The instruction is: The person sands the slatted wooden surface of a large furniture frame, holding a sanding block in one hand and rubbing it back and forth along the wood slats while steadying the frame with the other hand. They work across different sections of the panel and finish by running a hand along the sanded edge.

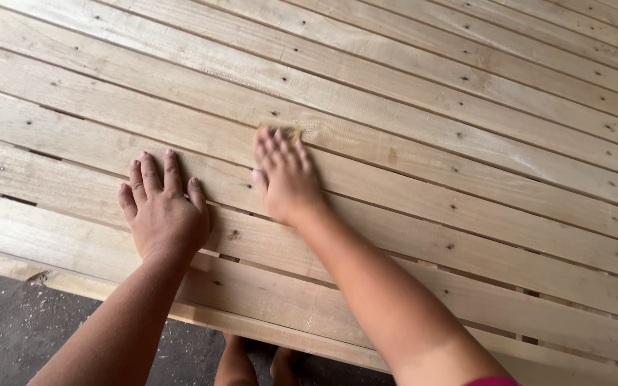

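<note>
Sanding a slatted wooden panel [423,136] by hand.
Left hand [162,211] lay flat, fingers spread, bracing; right hand [284,175] pressed a small sandpaper scrap [289,132] down. The panel looked stiff, heavy, rough.

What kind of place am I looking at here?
Likely a woodworking shop. Pale nailed slats fill the view, sawdust dusts the dark floor, and the right hand presses a small yellowish pad onto the wood while the left hand lies flat.

My left hand [162,211] lies flat, fingers spread, on the pale wooden slats [423,143]. My right hand [284,175] presses a small brownish pad [291,132] under its fingertips against a plank. Below the panel's edge are the grey floor [8,322] and my feet [259,364].
</note>
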